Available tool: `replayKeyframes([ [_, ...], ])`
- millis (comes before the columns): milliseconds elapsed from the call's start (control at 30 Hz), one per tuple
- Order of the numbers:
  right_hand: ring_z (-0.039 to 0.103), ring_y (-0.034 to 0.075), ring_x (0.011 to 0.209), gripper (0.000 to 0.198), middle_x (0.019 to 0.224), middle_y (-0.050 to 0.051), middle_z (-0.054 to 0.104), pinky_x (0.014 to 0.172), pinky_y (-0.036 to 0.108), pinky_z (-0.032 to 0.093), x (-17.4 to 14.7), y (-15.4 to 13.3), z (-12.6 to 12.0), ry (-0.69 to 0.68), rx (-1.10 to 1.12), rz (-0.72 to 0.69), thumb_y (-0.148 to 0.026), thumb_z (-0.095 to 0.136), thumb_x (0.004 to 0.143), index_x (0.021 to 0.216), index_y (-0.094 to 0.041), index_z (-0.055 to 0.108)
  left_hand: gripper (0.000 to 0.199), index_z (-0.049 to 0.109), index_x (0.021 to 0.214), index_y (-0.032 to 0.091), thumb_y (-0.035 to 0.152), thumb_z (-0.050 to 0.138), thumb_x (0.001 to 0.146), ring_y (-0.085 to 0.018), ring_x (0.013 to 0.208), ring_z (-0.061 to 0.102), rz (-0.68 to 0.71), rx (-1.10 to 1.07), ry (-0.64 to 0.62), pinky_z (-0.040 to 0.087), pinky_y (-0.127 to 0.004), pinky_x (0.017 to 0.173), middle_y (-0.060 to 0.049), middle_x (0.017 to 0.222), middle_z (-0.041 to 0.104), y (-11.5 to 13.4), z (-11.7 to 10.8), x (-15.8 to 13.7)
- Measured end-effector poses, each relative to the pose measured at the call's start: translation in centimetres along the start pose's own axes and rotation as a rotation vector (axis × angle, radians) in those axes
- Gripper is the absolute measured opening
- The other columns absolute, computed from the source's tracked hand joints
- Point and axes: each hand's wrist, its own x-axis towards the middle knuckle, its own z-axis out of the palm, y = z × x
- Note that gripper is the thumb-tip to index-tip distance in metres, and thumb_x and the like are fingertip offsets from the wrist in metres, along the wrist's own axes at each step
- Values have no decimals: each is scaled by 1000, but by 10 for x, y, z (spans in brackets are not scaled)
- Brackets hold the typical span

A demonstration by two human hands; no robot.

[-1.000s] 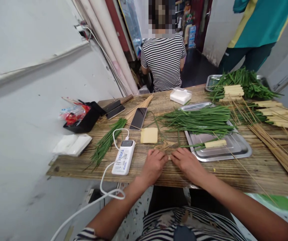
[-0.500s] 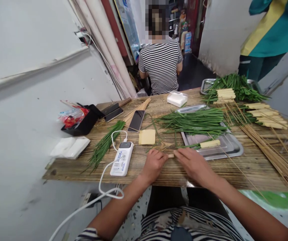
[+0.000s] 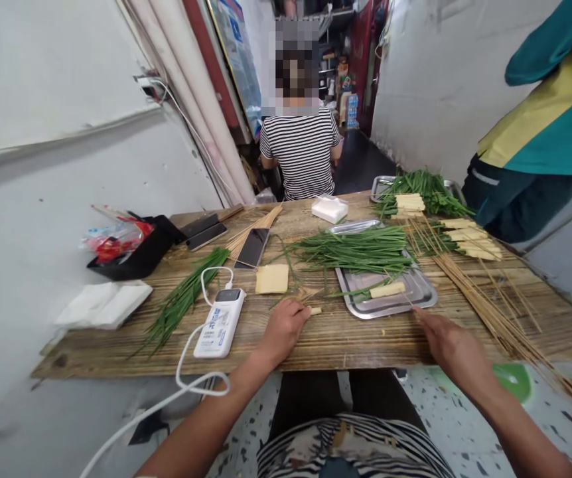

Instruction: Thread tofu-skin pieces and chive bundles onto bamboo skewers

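My left hand is closed on a small pale-yellow roll, apparently a rolled tofu sheet, low on the wooden table; one end sticks out past the fingertips. My right hand is at the near right corner of the metal tray, its fingers pinched on a thin bamboo skewer. That skewer slants up toward a finished-looking roll with green chives inside, lying on the tray. Long loose chives lie across the tray's far part. A flat square of tofu sheet rests beyond my left hand.
Bamboo skewers spread at the right, beside stacked rolls. Left are a white power bank with cable, a phone, more chives and a black box. Two people stand or sit beyond the table.
My right hand has left the small roll and moved right to the skewer by the tray. My left hand stays on the roll. The camera view has shifted slightly.
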Motion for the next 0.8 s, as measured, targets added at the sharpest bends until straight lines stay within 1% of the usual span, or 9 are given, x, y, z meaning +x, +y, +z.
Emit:
replayKeyframes([
  [133,68,21,90,36,108,10,69,74,30,56,-16,3,-16,50,15,-36,-19,37,91,120,-14,58,32,68,93,18,24,36,96,-17,79,53,-14,-29,37,42,-30,73,-6,85,64,0,2,2],
  [233,67,21,92,38,110,10,68,76,30,55,-28,1,-32,130,12,-98,-21,38,92,126,-13,52,33,68,89,17,28,37,96,-16,77,53,-46,-42,55,42,-28,70,-6,82,63,-1,4,3],
  [367,67,21,86,43,109,9,67,72,32,54,-35,-5,-56,194,31,-110,-28,40,93,135,-17,44,36,69,86,16,31,37,96,-15,74,52,-73,-69,73,41,-27,68,-6,77,61,0,5,3],
  [467,67,22,84,48,109,7,67,68,33,54,-36,-16,-74,237,84,-123,-30,41,93,140,-22,39,37,69,84,15,33,38,96,-16,73,52,-88,-106,89,41,-28,67,-6,75,60,0,5,5],
  [533,67,21,85,50,109,6,67,70,32,55,-36,-30,-81,255,158,-147,-29,42,93,142,-25,36,37,69,82,15,34,40,95,-16,72,52,-88,-120,85,41,-28,67,-6,73,60,-1,4,6],
  [600,67,19,87,51,110,5,67,72,30,56,-37,-50,-78,227,288,-183,-25,43,92,143,-28,34,37,69,80,15,34,40,95,-15,71,51,-85,-122,79,40,-27,66,-6,73,60,-1,4,7],
  [633,67,18,88,52,110,4,67,74,28,56,-37,-61,-73,195,369,-205,-22,44,92,143,-28,34,37,68,79,15,33,40,95,-15,70,51,-86,-121,78,39,-27,65,-5,73,59,-2,4,7],
  [733,67,14,86,49,102,5,69,73,23,56,-40,-92,-46,76,588,-226,-16,42,91,139,-26,40,38,68,76,14,33,41,95,-15,70,50,-94,-114,87,38,-26,64,-5,71,58,-2,4,7],
  [800,68,13,83,45,96,6,70,71,21,56,-40,-106,-24,46,671,-203,-13,40,91,134,-22,47,37,68,76,15,34,41,95,-16,70,50,-99,-107,87,39,-27,64,-5,72,58,-3,6,6],
])
